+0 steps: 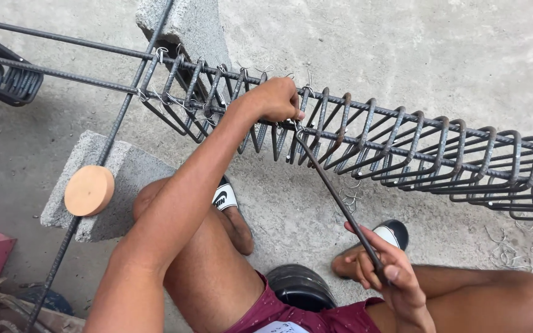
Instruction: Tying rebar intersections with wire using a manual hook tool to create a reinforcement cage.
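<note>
A long rebar cage [402, 145] of dark ribbed bars and square stirrups runs across the view above a concrete floor. My left hand [277, 98] reaches out and grips a stirrup and thin tie wire at the cage's upper bar. My right hand [387, 274] is closed around the lower end of a long metal tying hook [334, 188], whose tip meets the wire just below my left hand. My bare legs and two sandals [226, 197] are below the cage.
Grey concrete blocks [115, 185] support the bars at left and top. A round tan disc [89, 190] lies on the near block. Loose wire scraps [507, 250] lie on the floor. A black round seat [300, 287] is under me.
</note>
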